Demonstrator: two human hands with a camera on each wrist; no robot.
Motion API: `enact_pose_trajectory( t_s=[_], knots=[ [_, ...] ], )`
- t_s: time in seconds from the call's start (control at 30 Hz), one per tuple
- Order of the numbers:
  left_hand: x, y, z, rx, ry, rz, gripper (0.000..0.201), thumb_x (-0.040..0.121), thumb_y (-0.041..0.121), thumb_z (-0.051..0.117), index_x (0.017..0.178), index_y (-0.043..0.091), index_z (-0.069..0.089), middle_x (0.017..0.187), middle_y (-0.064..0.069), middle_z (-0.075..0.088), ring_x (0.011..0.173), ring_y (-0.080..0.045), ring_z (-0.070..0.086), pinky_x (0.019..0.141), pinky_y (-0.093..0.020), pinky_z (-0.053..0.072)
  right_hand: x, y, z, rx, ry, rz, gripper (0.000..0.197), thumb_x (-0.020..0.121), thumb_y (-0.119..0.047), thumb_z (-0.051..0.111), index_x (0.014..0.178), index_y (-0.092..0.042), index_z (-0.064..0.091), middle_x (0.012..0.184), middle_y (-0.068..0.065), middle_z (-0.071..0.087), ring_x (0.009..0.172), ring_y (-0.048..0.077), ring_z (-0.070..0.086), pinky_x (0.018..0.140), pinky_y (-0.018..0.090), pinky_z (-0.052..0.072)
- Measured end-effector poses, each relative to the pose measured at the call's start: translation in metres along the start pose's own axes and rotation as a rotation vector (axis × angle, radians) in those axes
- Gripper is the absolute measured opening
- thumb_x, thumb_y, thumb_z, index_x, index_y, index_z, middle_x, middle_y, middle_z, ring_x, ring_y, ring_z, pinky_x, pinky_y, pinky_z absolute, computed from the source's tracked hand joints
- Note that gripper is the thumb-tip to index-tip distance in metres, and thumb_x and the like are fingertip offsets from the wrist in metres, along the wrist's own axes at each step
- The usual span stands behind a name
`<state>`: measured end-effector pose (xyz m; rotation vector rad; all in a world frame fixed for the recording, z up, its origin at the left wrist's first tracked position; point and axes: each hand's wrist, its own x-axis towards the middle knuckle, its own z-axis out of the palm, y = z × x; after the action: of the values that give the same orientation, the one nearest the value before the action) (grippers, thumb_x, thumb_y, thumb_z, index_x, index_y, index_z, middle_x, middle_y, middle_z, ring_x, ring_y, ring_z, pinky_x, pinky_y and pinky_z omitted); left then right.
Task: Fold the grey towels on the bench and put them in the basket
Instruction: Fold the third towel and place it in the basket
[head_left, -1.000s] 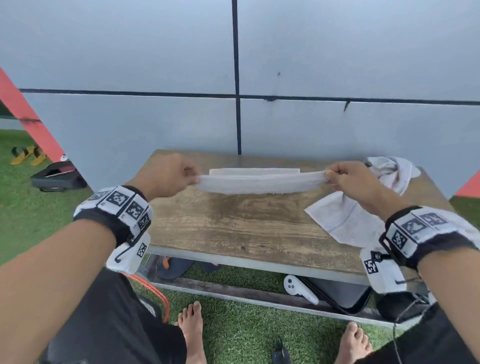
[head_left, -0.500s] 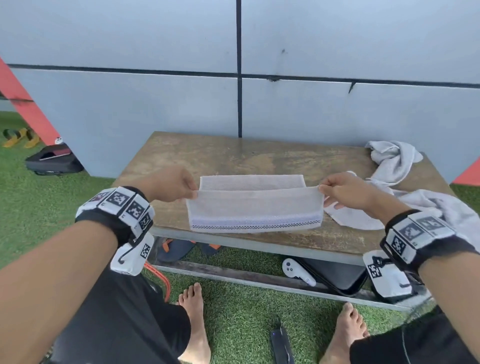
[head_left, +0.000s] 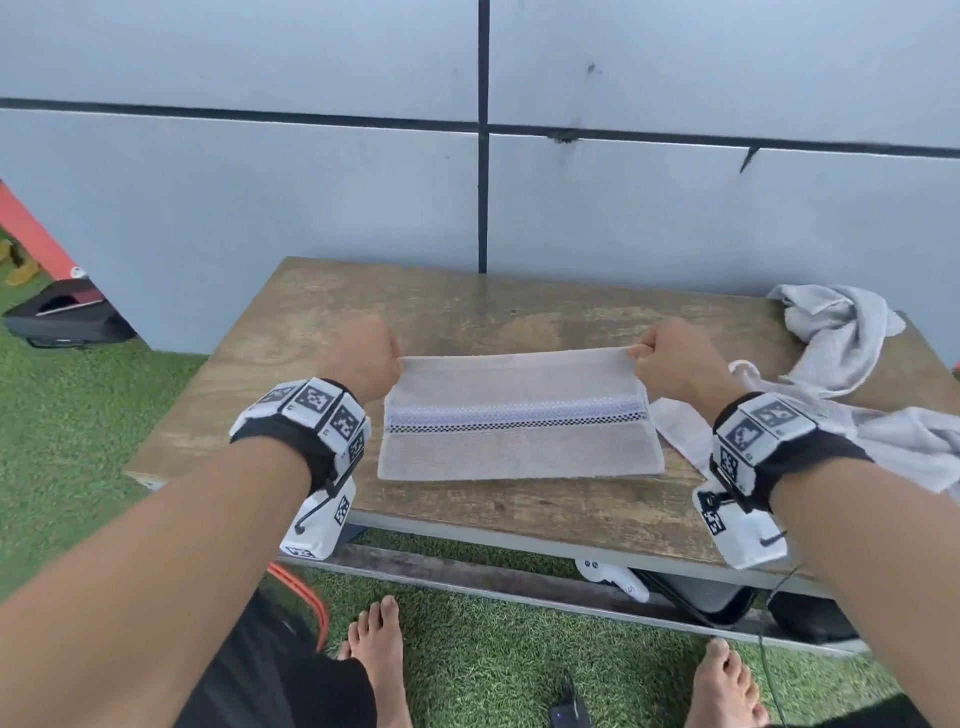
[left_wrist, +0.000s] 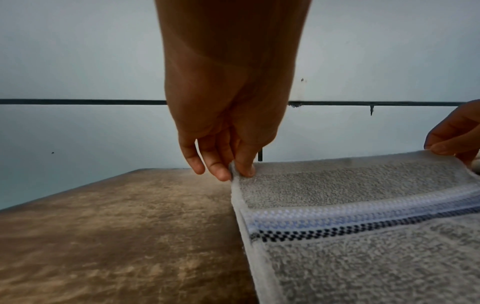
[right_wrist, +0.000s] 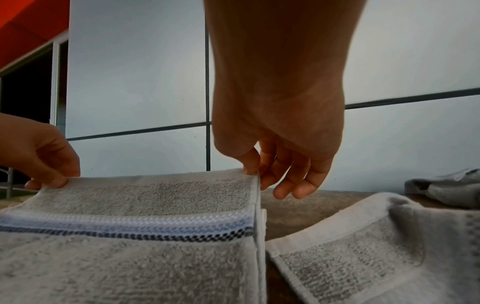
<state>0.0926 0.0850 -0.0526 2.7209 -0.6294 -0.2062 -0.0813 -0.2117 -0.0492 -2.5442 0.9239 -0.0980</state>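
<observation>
1. A grey towel with a blue and black checked band lies in the middle of the wooden tabletop, nearer its front edge, with its near part flat on the wood.
2. The left hand pinches the towel's far left corner; in the left wrist view the thumb and fingers are closed on the hem, lifting it a little off the wood.
3. The right hand pinches the far right corner the same way, thumb and fingers clamped on the edge.
4. The far edge hangs taut between the two hands.
5. A second grey towel lies spread by the right edge, just beside the held one.
6. A crumpled grey towel sits at the far right corner.
7. The basket is not visible in any view.
</observation>
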Motion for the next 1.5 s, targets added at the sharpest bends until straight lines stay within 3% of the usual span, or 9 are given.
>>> enact_pose_trajectory(
  t_s=[0.1, 0.23, 0.37, 0.53, 0.73, 0.9, 1.1, 1.3, 1.5],
  knots=[
    [0.01, -0.004, 0.015, 0.013, -0.01, -0.042, 0.01, 0.089, 0.008, 0.07, 0.08, 0.003, 0.071, 0.084, -0.015, 0.072, 0.078, -0.029, 0.067, 0.067, -0.036, 0.054, 0.007, -0.001, 0.012, -0.019, -0.038, 0.026, 0.036, 0.094, -0.017, 0.053, 0.059, -0.011, 0.048, 0.062, 0.008, 0.062, 0.06, 0.028, 0.065, 0.066, 0.039, 0.058],
    [0.019, -0.006, 0.027, 0.012, 0.014, -0.072, 0.007, 0.086, 0.012, 0.073, 0.087, 0.005, 0.073, 0.085, -0.013, 0.072, 0.08, -0.027, 0.069, 0.075, -0.039, 0.061, 0.017, 0.004, 0.027, -0.028, -0.036, 0.016, 0.046, 0.094, -0.012, 0.054, 0.052, -0.013, 0.039, 0.048, 0.003, 0.042, 0.045, 0.021, 0.043, 0.054, 0.028, 0.043],
    [0.025, -0.005, 0.028, 0.031, 0.012, -0.105, 0.009, 0.082, 0.012, 0.076, 0.083, 0.006, 0.07, 0.082, -0.012, 0.07, 0.075, -0.027, 0.068, 0.071, -0.041, 0.062, 0.021, 0.013, 0.036, -0.031, -0.04, 0.016, 0.037, 0.092, -0.01, 0.056, 0.057, -0.01, 0.046, 0.05, 0.005, 0.048, 0.048, 0.022, 0.046, 0.049, 0.025, 0.039],
    [0.027, -0.008, 0.029, 0.047, -0.013, -0.115, 0.024, 0.082, 0.025, 0.08, 0.091, 0.005, 0.069, 0.089, -0.013, 0.07, 0.082, -0.029, 0.067, 0.079, -0.044, 0.06, 0.017, 0.016, 0.038, 0.022, 0.014, -0.008, 0.016, 0.097, -0.025, 0.06, 0.086, -0.016, 0.066, 0.081, 0.002, 0.067, 0.078, 0.023, 0.061, 0.074, 0.033, 0.047],
    [0.015, -0.009, 0.028, 0.12, -0.014, -0.085, 0.028, 0.089, 0.032, 0.072, 0.098, 0.007, 0.065, 0.096, -0.013, 0.067, 0.087, -0.03, 0.066, 0.077, -0.041, 0.058, 0.013, 0.017, 0.036, -0.088, -0.004, -0.031, 0.024, 0.095, -0.031, 0.066, 0.083, -0.01, 0.064, 0.079, 0.009, 0.066, 0.072, 0.027, 0.064, 0.076, 0.043, 0.057],
    [-0.003, -0.007, 0.025, 0.099, -0.003, -0.053, 0.026, 0.088, 0.022, 0.071, 0.069, 0.01, 0.058, 0.074, -0.009, 0.067, 0.067, -0.024, 0.061, 0.055, -0.031, 0.046, 0.0, 0.012, 0.037, -0.112, 0.005, -0.037, 0.017, 0.095, -0.024, 0.062, 0.086, -0.014, 0.052, 0.082, 0.007, 0.06, 0.07, 0.024, 0.058, 0.065, 0.036, 0.049],
    [-0.028, -0.006, 0.008, -0.016, -0.036, 0.043, 0.042, 0.084, 0.015, 0.067, 0.052, 0.016, 0.04, 0.047, 0.0, 0.032, 0.042, -0.017, 0.03, 0.041, -0.023, 0.024, -0.017, 0.005, 0.018, -0.073, 0.054, -0.098, 0.004, 0.088, -0.014, 0.056, 0.084, -0.014, 0.054, 0.085, 0.009, 0.062, 0.077, 0.03, 0.057, 0.065, 0.034, 0.043],
    [-0.043, 0.004, -0.045, -0.058, 0.209, 0.075, 0.021, 0.087, 0.027, 0.064, 0.081, 0.007, 0.065, 0.075, -0.005, 0.066, 0.061, -0.023, 0.059, 0.06, -0.039, 0.053, -0.023, -0.012, -0.022, 0.059, 0.272, -0.21, 0.005, 0.086, -0.011, 0.057, 0.088, -0.01, 0.062, 0.085, 0.008, 0.064, 0.085, 0.032, 0.059, 0.075, 0.038, 0.05],
    [-0.058, -0.009, -0.068, -0.126, 0.492, 0.292, 0.016, 0.093, 0.031, 0.064, 0.092, 0.015, 0.063, 0.097, -0.002, 0.064, 0.08, -0.024, 0.058, 0.077, -0.041, 0.051, -0.042, -0.014, -0.039, 0.196, 0.431, -0.323, 0.007, 0.093, -0.008, 0.054, 0.099, -0.004, 0.055, 0.096, 0.013, 0.058, 0.086, 0.028, 0.051, 0.076, 0.036, 0.039]
  ],
)
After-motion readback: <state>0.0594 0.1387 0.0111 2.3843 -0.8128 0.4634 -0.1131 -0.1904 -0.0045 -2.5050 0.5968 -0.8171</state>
